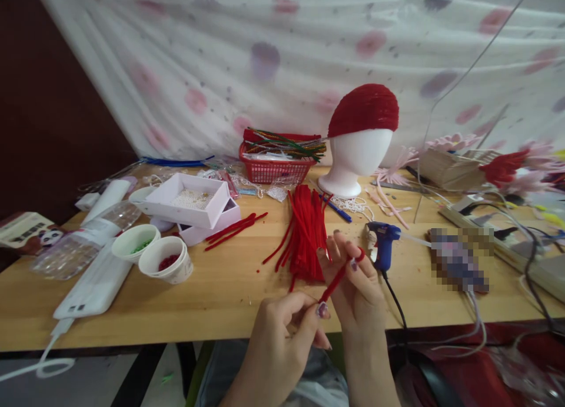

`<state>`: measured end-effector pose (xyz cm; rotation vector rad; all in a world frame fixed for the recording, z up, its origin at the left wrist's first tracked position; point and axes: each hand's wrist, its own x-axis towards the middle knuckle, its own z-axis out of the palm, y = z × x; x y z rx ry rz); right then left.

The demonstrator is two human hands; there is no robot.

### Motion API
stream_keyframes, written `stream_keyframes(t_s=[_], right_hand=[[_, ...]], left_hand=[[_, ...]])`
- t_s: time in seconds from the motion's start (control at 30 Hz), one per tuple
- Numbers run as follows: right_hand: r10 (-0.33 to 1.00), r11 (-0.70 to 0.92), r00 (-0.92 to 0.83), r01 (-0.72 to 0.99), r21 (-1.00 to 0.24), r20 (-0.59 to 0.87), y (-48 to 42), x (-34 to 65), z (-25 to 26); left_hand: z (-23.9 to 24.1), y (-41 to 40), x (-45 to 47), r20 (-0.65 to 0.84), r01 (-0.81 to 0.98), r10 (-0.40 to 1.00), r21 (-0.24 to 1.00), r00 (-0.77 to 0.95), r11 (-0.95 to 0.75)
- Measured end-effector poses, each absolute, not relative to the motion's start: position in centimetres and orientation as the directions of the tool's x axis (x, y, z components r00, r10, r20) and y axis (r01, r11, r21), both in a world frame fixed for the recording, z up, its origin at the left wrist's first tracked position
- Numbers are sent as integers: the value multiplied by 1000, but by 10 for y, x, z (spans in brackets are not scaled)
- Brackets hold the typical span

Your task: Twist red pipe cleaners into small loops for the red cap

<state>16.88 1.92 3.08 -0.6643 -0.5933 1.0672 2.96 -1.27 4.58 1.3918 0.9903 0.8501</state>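
A red pipe cleaner (336,282) is stretched between my two hands above the table's front edge. My left hand (289,330) pinches its lower end between thumb and fingers. Higher up, my right hand (353,277) grips the other end, where the stem curls into a small loop near the thumb. Just behind the hands lies a thick bundle of red pipe cleaners (304,230). To the right of my right hand stands a blue glue gun (383,242) with a black cord.
A white foam head (359,154) wears a red cap (366,110) at the back. Beside it is a red basket (276,170) of coloured stems. White boxes (185,201), paper cups (170,266) and a power bank (95,283) stand left; a power strip (503,236) lies right.
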Motion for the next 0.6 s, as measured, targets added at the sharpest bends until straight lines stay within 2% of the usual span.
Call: stream_keyframes(t_s=[0.13,0.23,0.33,0.43,0.6], right_hand=[[957,278,240,-587,-760,164,20,169,38],[984,177,103,-567,-805,144,14,162,39],[993,85,-34,-467,-880,114,5,154,35],[987,43,-124,-392,-919,99,0,148,30],[977,-43,-207,-401,-915,45,0,141,34]], left_hand=[[35,-12,31,-35,15,934,999,355,32],[32,-9,36,-80,-203,928,965,363,163],[36,-6,37,-78,-354,968,921,238,162],[41,-5,30,-59,-346,992,933,114,96],[38,-11,20,-8,-296,998,955,59,25]])
